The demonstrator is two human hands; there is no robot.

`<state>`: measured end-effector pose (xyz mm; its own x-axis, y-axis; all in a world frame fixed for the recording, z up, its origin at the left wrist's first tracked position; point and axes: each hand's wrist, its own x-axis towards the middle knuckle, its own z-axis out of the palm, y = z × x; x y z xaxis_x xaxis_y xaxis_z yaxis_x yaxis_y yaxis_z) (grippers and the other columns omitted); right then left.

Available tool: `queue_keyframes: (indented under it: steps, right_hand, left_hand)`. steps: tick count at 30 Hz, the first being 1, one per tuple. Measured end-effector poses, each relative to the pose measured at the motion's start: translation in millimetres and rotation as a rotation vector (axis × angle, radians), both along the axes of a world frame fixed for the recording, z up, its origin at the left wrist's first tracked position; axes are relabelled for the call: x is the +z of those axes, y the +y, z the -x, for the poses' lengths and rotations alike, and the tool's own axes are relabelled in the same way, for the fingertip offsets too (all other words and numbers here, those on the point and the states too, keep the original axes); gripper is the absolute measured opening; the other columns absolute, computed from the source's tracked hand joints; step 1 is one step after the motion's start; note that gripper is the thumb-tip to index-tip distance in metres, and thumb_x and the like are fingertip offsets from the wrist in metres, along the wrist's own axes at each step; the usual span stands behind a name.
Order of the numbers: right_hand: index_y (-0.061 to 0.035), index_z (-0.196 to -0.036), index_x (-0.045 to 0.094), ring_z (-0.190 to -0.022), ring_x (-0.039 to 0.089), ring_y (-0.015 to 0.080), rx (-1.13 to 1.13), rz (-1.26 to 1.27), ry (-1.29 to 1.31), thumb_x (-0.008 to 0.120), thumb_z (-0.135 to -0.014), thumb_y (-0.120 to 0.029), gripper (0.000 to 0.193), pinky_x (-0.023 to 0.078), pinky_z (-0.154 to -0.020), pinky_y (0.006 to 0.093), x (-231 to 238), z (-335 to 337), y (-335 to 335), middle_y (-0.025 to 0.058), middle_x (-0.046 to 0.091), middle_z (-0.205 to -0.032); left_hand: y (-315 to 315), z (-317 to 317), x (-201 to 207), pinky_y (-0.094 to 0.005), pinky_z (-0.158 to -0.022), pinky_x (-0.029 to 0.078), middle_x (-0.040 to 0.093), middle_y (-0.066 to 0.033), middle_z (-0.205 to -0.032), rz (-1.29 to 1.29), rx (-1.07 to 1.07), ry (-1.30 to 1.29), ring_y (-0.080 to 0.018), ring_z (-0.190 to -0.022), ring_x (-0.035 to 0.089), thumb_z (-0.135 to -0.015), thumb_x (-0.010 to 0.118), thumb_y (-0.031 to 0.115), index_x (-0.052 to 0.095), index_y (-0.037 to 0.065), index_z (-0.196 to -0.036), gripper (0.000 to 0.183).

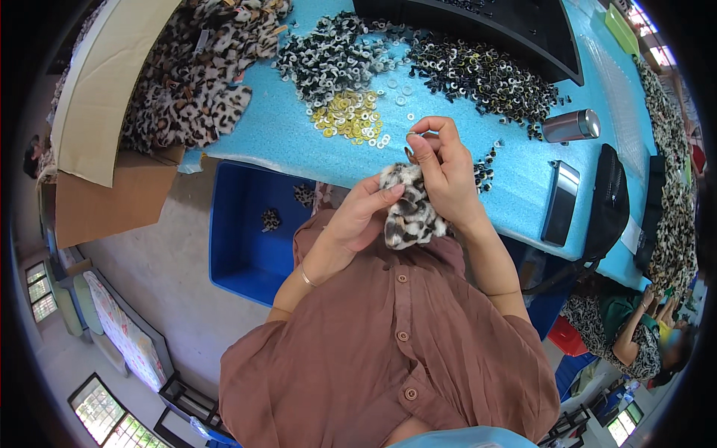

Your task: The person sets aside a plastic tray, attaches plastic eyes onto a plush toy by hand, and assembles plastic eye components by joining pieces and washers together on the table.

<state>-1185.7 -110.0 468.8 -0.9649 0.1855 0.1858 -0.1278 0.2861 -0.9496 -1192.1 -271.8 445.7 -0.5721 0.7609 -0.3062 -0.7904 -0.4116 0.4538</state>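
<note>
- Pinching the plush piece [407,224] by its left side, the left fingers [386,196] are closed on it.
- Right fingers [426,154], nearly closed at the plush piece's far end, seem to grip a small item [411,134], too tiny to identify.
- Plush piece sits by the desk [276,149], long axis pointing away from it.
- Left of the plush piece: blue tub [240,224], two spotted scraps [270,219] inside.
- Beyond the plush piece, rightward: black tray [508,46] holding dark bits [467,6].

On the speckled light-blue tabletop [270,148] lie, left to right, a heap of spotted plush pieces [196,86], a pile of black-and-white round parts [328,58] and a mound of black pegs and rings [482,75], with a black rectangular tray [554,41] behind the mound. Yellow plastic rings [346,118] lie before the pile. A cream-and-black plush piece [409,218] is between the left hand [360,213] and right hand [449,173], at the near edge; left of it, lower, a blue rectangular bin [231,257] holds spotted scraps [270,219]
</note>
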Motion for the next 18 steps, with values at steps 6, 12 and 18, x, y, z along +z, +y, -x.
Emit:
queue_keyframes:
  steps: [6, 12, 18]
  right_hand:
    - [-0.0031, -0.106, 0.048, -0.052, 0.047, 0.0096, -0.011, 0.022, 0.026, 0.055, -0.096, -0.016, 0.018, 0.037, -0.050, 0.0256, -3, -2, -7, 0.0059, 0.058, -0.062]
    - [-0.0030, -0.109, 0.048, -0.070, 0.052, 0.0044, 0.061, 0.142, -0.168, 0.054, -0.097, -0.014, 0.017, 0.043, -0.065, 0.0197, -2, -4, -8, 0.0006, 0.059, -0.076]
    - [-0.0030, -0.108, 0.048, -0.064, 0.045, 0.0028, 0.097, 0.213, -0.212, 0.054, -0.098, -0.015, 0.017, 0.039, -0.061, 0.0181, -8, 0, -8, -0.0020, 0.054, -0.070]
  left_hand:
    - [2, -5, -1, -0.0310, -0.086, 0.051, 0.063, -0.0067, -0.110, -0.023, 0.061, -0.062, -0.0143, -0.097, 0.063, -0.093, 0.059, 0.015, 0.054, -0.001, -0.119, 0.031]
    - [-1, -7, 3, -0.0329, -0.087, 0.053, 0.063, -0.0062, -0.111, -0.115, 0.066, -0.198, -0.0153, -0.097, 0.064, -0.093, 0.058, 0.016, 0.053, 0.000, -0.120, 0.031]
    - [-2, -8, 2, -0.0341, -0.093, 0.049, 0.061, -0.0063, -0.113, -0.129, 0.089, -0.280, -0.0158, -0.105, 0.060, -0.094, 0.057, 0.020, 0.051, 0.001, -0.122, 0.034]
